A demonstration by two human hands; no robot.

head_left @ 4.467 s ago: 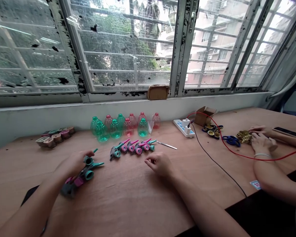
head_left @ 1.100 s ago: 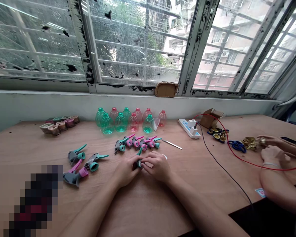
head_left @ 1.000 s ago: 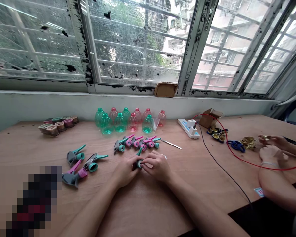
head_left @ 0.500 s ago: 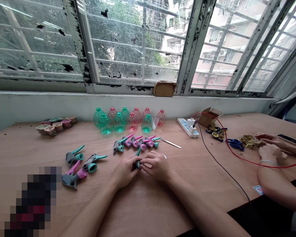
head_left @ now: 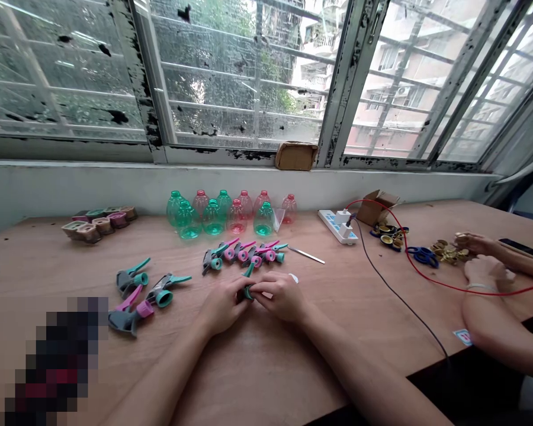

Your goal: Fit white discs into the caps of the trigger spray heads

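Near the middle of the table, my left hand (head_left: 224, 305) is closed around a spray trigger head (head_left: 249, 272). Its teal lever and collar show, while its grey body is mostly hidden by the fingers. My right hand (head_left: 279, 296) has its fingers pinched at the teal collar. A small white round piece (head_left: 294, 278) lies just beyond the right hand. Left of my hands lie a pink and grey spray head (head_left: 127, 319) and two teal and grey ones, the nearer being a spray head (head_left: 164, 290). Behind my hands, several more spray heads (head_left: 242, 253) lie in a row.
Green bottles (head_left: 189, 222) and pink bottles (head_left: 237, 219) stand along the wall. A metal tweezer-like strip (head_left: 308, 255) lies before the power strip (head_left: 337, 228). Cables, including a red cable (head_left: 444, 287), cross the right side, where another person's hands (head_left: 484, 269) handle gold pieces (head_left: 448, 251).
My hands stay together on the spray head, with the right fingers shifting slightly at its collar. The view tilts a little. The other person's far hand has moved slightly left.
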